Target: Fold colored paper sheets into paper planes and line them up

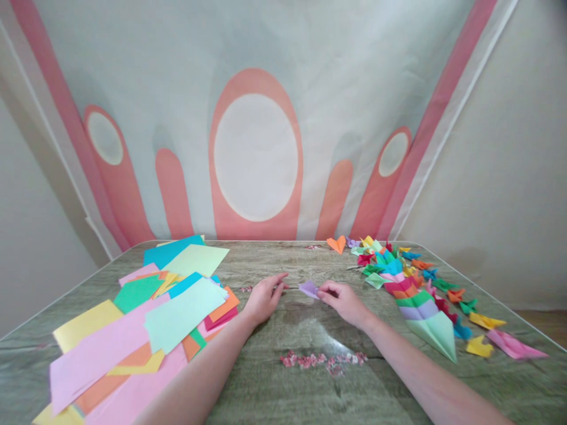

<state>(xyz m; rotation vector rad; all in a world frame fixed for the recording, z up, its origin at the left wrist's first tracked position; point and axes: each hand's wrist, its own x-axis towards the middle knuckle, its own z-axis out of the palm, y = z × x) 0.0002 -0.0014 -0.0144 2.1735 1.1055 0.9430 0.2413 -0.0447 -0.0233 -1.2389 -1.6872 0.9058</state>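
A small folded piece of purple paper (309, 288) is pinched by its right end between the thumb and fingers of my right hand (340, 300), over the middle of the table. To the left of it, my left hand (266, 297) rests near the tabletop with its fingers stretched toward the purple paper, apart from it and holding nothing. The exact shape of the purple fold is too small to make out.
Loose coloured paper sheets (101, 348) lie heaped on the left. Folded paper figures (443, 283) in many colours cover the right side, with an orange paper heart (336, 244) at the back. The wood-patterned table (274, 378) ends at a printed backdrop (257, 35).
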